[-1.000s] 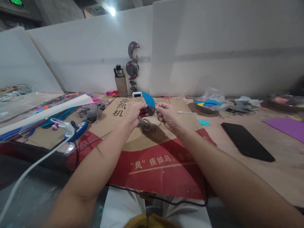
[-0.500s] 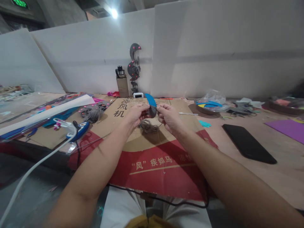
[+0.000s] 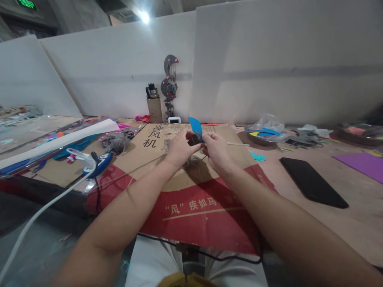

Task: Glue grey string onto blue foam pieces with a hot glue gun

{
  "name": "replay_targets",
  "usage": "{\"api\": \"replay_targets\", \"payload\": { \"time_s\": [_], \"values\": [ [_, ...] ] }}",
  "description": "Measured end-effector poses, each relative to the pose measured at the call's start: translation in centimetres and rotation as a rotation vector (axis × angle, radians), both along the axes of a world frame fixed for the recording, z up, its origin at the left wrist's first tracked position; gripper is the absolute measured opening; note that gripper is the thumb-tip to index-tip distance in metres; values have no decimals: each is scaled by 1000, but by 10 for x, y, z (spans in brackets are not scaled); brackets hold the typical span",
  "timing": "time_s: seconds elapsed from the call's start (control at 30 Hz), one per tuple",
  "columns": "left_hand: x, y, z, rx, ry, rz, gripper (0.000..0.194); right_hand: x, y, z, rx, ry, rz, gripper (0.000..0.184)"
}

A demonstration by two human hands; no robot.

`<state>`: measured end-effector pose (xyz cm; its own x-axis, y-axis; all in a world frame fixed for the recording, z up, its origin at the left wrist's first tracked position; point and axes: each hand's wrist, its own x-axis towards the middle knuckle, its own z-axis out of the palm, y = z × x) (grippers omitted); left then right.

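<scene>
A curved blue strip (image 3: pixel 195 125) stands up between my two hands above the cardboard, its lower end dark grey and partly behind my fingers. My left hand (image 3: pixel 180 148) is closed around that grey end from the left. From the right, my right hand (image 3: pixel 216 148) pinches the piece at the same spot, close to the left fingertips. A loose tangle of grey-brown yarn (image 3: pixel 191 162) lies on the cardboard (image 3: pixel 149 167) just under the hands, partly covered by them.
A bottle (image 3: pixel 154 108) and a hanging grey crescent decoration (image 3: pixel 169 88) stand by the white panel. Grey yarn (image 3: pixel 118 141) and a blue device with a white cable (image 3: pixel 103 162) lie left. A black phone-like slab (image 3: pixel 312 181) and a dish of blue pieces (image 3: pixel 265 134) are right.
My left hand has moved right and turned over the grey end, closer to my right hand. The blue strip has shifted slightly right. More of the yarn is now covered.
</scene>
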<state>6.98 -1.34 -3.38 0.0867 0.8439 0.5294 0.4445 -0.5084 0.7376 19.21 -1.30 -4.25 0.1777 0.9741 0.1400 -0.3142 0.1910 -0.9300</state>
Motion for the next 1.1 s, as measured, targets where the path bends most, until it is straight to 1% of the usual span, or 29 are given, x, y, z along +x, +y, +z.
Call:
{"api": "replay_targets", "payload": {
  "time_s": [0.03, 0.1, 0.2, 0.3, 0.47, 0.57, 0.77, 0.87, 1.0, 1.1],
  "values": [
    [0, 0, 0, 26, 43, 10, 36, -1, 0, -1, 10, -14, 1, 14],
    [0, 0, -1, 53, 67, 18, 29, -2, -1, -1, 25, -33, 8, 15],
    [0, 2, -3, 47, 16, 15, 18, -3, -2, -2, 39, -69, 32, 17],
    [1, 3, -5, -22, -76, -20, 18, -3, -3, -2, 62, -108, 49, 18],
    [5, -1, -3, -181, -224, -134, 26, -1, -2, -3, 84, -157, 28, 18],
    [7, -3, 0, -288, -345, -169, 22, -1, -1, -4, 125, -227, 14, 19],
    [9, -4, 5, -395, -502, -234, 11, -1, -3, -3, 203, -354, -17, 20],
    [10, -5, 7, -446, -559, -244, 10, -1, -5, -4, 250, -398, -28, 20],
    [11, -4, 6, -447, -605, -246, 10, -2, -6, -4, 295, -440, -42, 17],
    [10, -2, 4, -400, -573, -240, 8, -2, -7, -5, 297, -404, -16, 17]
  ]
}}
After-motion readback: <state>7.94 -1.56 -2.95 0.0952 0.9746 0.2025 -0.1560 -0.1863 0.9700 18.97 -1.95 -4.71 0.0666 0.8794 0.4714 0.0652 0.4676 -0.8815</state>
